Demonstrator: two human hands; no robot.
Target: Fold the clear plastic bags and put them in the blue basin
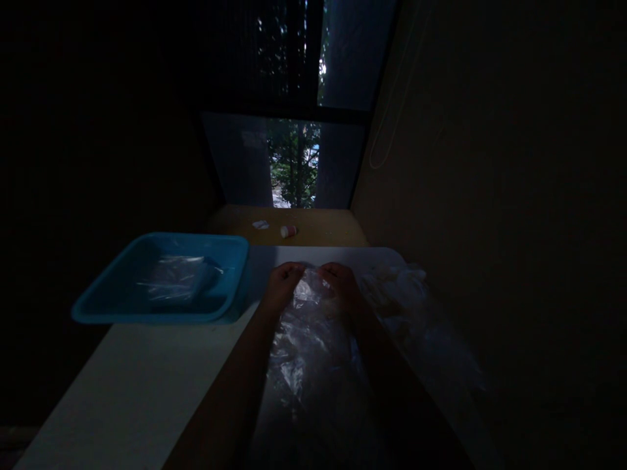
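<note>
A clear plastic bag (306, 339) stretches from between my two hands down toward me, its creases catching the window light. My left hand (285, 281) pinches its far edge on the left side. On the right side of that same edge, my right hand (339, 281) is closed with bent fingers. Both hands are over the far part of the white table (161, 378). The scene is dark, so fingertip detail is hard to make out.
A blue plastic tray (235, 281) stands on the table at left, holding a stack of clear plastic packets (176, 277). More crumpled clear plastic (411, 300) lies at right. Beyond the table, a small red-and-white cylinder (289, 231) and crumpled paper (260, 224) lie on a wooden sill.
</note>
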